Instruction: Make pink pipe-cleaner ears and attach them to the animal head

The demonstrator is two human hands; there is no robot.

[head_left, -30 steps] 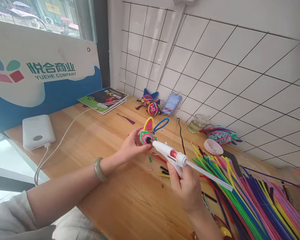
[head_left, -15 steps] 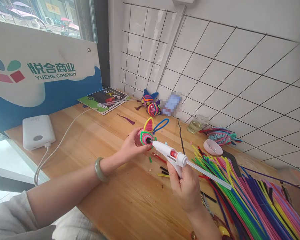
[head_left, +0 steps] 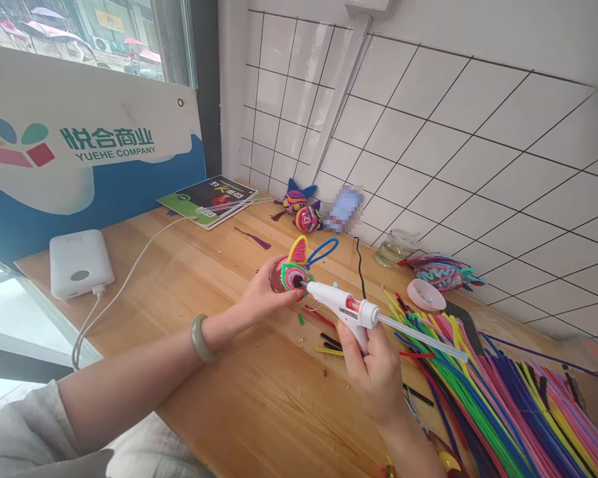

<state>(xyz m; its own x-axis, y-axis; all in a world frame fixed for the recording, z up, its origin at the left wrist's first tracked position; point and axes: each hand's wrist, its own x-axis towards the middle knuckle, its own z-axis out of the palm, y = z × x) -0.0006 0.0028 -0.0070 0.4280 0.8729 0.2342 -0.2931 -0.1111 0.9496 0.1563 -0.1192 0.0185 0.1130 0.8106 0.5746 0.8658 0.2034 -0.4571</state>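
Wrapped around a small colourful pipe-cleaner figure, my left hand holds it above the table. The figure has a pink ear edged in yellow, a blue loop and a green-rimmed round patch with a black centre. My right hand grips a white hot glue gun by its handle. The gun's nozzle meets or nearly meets the black centre; whether it touches I cannot tell. A long clear glue stick sticks out of the gun's back end.
Many coloured pipe cleaners cover the right side. Behind them are a pink bowl, a glass cup and a finished-looking colourful figure. Two more figures sit by the tiled wall. A power bank and booklet lie left.
The whole view has shifted slightly. Both hands keep their holds, and the glue gun's nozzle stays at the figure's black centre.
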